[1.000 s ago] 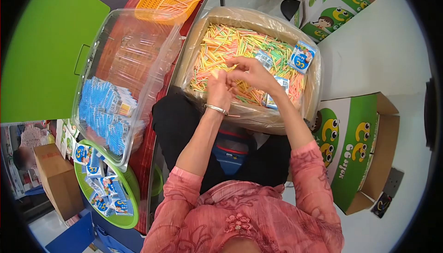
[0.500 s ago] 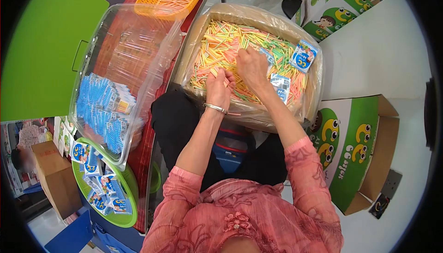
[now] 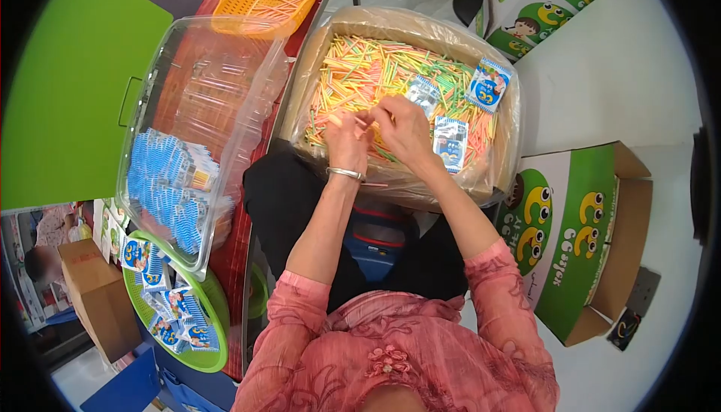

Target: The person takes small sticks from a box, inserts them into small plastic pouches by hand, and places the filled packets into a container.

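A carton lined with clear plastic holds a heap of yellow, pink and green sticks. Over its near left part, my left hand is closed around some sticks, their pale ends showing at the fingers. My right hand is beside it, thumb and fingers pinched together close to the left fingertips; what it holds is too small to make out. Right of my right hand, a white and blue packet lies on the sticks. Another packet lies beyond the hand, and a third at the carton's right side.
On the red table at left, a clear plastic bin holds blue-striped wrappers. A yellow basket with pink sticks is behind it. Packets fill a green basket. Green-and-white cartons stand at right. A person is at far left.
My right hand has gone from the bin's middle, where it was among the sticks half a second ago, back to my left fingertips. My left hand keeps its sticks and has barely moved.
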A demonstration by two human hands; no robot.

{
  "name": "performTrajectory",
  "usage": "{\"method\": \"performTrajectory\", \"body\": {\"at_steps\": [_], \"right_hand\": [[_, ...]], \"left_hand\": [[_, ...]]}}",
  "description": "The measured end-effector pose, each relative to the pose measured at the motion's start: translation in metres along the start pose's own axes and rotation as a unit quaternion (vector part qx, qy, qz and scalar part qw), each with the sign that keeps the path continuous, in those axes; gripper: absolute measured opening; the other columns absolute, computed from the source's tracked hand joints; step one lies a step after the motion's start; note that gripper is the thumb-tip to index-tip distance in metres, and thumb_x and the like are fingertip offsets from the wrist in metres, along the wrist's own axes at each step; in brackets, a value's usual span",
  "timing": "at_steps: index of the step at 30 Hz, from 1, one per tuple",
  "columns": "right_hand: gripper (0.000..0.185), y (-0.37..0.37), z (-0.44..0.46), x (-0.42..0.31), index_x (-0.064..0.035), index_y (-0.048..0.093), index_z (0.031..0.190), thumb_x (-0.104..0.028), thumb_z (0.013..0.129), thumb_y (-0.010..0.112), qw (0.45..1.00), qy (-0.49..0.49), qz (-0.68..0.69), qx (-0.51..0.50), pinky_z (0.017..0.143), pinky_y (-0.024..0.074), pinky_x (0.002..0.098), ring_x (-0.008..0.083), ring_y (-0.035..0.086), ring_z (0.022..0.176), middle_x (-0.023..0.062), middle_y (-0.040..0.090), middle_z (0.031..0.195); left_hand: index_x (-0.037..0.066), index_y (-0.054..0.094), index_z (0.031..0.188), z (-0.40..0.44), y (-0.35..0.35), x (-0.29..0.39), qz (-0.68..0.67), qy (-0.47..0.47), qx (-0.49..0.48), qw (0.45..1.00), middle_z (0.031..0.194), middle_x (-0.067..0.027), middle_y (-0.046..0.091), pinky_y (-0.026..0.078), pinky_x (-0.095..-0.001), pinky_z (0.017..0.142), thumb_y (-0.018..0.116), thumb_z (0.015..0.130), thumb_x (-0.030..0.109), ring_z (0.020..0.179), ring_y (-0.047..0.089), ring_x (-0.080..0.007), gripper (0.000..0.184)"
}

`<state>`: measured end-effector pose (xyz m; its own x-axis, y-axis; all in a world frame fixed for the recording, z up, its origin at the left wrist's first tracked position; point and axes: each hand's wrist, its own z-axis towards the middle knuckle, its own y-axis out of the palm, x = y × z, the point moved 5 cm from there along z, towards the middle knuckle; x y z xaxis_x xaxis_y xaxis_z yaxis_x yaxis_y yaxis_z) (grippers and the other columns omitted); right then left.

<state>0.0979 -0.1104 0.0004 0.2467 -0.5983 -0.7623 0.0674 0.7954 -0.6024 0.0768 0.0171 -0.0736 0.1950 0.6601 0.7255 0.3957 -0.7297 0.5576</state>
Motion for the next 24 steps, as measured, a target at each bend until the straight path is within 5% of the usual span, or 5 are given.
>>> {"method": "performTrajectory", "body": {"at_steps": [3,10,16,22,24], "right_hand": [[0.017,0.008,0.012,0.003,-0.0028,0.069,0.094,-0.017,0.091,0.061,0.996,-0.042,-0.077,0.028,0.067,0.0471,0.0431,0.0345,0.061,0.077,0.0155,0.062,0.082],[0.024,-0.007,0.004,-0.005,0.0009,0.069,0.106,-0.016,0.090,0.062,0.991,-0.055,0.123,-0.017,0.074,0.0471,0.0383,0.0291,0.059,0.081,0.0169,0.061,0.088],[0.025,-0.039,-0.025,0.012,0.0008,0.069,0.108,-0.015,0.089,0.065,0.993,-0.019,0.086,-0.080,0.071,0.0477,0.0329,0.0214,0.060,0.078,0.0114,0.062,0.087],[0.013,-0.064,-0.053,0.021,0.0043,0.065,0.093,-0.007,0.091,0.061,0.891,0.199,0.382,-0.146,0.058,0.0515,0.0282,0.0127,0.064,0.067,0.0073,0.063,0.075],[0.011,-0.063,-0.058,0.032,0.0033,0.063,0.092,-0.007,0.092,0.061,0.894,0.158,0.403,-0.118,0.056,0.0533,0.0243,0.0098,0.064,0.065,0.0053,0.065,0.074]], "left_hand": [[0.011,0.051,0.102,-0.006,0.007,0.008,-0.015,0.011,0.041,0.999,0.081,-0.0015,0.057,0.047,-0.0267,0.055,0.049,0.102,0.019,0.064,0.054,-0.0119,0.008],[0.012,0.044,0.106,-0.026,0.038,0.008,0.257,-0.001,-0.150,0.955,0.082,-0.0003,0.050,0.040,-0.0226,0.054,0.041,0.106,0.021,0.063,0.045,-0.0068,0.010],[0.013,-0.001,0.149,-0.036,0.052,-0.007,0.374,0.022,-0.263,0.889,0.087,-0.0030,0.051,0.041,-0.0234,0.055,0.040,0.098,0.002,0.064,0.046,-0.0080,0.066],[0.018,-0.027,0.151,-0.065,0.077,-0.010,0.310,-0.119,-0.384,0.862,0.088,-0.0054,0.053,0.040,-0.0230,0.056,0.045,0.099,0.001,0.066,0.045,-0.0073,0.090],[0.018,-0.027,0.151,-0.069,0.083,-0.013,0.321,-0.122,-0.398,0.851,0.093,-0.0066,0.053,0.041,-0.0238,0.057,0.047,0.100,0.003,0.069,0.046,-0.0078,0.092]]}}
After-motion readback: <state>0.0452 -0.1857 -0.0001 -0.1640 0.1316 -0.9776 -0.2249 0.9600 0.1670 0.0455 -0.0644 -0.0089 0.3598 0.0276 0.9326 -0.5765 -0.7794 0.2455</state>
